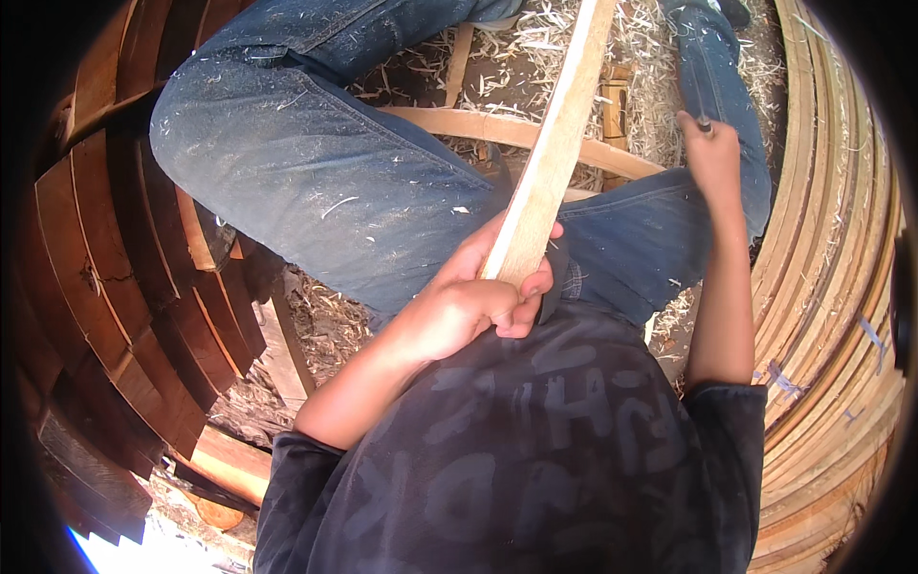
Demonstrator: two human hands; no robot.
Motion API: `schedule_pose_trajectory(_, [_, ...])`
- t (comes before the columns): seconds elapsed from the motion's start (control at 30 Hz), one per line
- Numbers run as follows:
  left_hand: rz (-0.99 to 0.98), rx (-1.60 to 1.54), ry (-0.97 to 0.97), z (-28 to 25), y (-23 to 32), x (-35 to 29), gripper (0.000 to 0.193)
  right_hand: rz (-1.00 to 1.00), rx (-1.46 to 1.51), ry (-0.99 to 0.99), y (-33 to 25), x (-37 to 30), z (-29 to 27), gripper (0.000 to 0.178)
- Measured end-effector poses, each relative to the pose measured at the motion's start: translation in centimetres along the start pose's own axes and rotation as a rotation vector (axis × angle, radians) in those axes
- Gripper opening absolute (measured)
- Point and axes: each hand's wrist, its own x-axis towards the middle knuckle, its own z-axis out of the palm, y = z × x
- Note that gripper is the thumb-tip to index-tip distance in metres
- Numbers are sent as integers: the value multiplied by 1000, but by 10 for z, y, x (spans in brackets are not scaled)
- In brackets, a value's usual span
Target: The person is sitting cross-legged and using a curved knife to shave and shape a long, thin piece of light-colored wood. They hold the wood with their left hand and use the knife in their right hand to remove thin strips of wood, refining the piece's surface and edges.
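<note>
A long, pale wooden strip point(555, 158) slants up and away from my waist, its near end close to my dark shirt. My left hand point(469, 311) is closed around that near end, fingers wrapped beneath and thumb side over it. Off to the right, above my lower leg, my right hand point(715, 167) makes a fist, apart from the strip. A slim tool with a dark, round collar point(705, 125) pokes out of the fist; the rest is hidden by the fingers, and its kind is unclear.
Curly wood shavings point(555, 43) litter the ground and my jeans point(316, 182). A curved wooden piece point(507, 129) lies crosswise beyond my legs. Stacked pale strips point(813, 191), some tied, line the right side. Dark reddish-brown boards point(105, 277) stand stacked on the left.
</note>
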Motion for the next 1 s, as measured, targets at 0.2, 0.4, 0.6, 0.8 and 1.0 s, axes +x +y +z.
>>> schedule_pose_trajectory(0.2, [6, -124, -84, -2, 1, 17, 76, -304, -87, -90, -62, -120, -5, 25])
schedule_pose_trajectory(0.4, [8, -62, -16, 12, -1, 18, 73, -353, -211, -72, -59, -117, -2, 16])
schedule_pose_trajectory(0.6, [37, -137, -25, 8, 3, 21, 74, -401, -264, -8, -62, -84, 12, 24])
schedule_pose_trajectory(0.8, [35, -81, -41, 6, -1, 22, 73, -156, -315, 7, -57, -45, 14, 29])
schedule_pose_trajectory(1.0, [-20, -100, -89, 7, -5, 19, 77, 181, -304, 68, 30, 36, -21, 40])
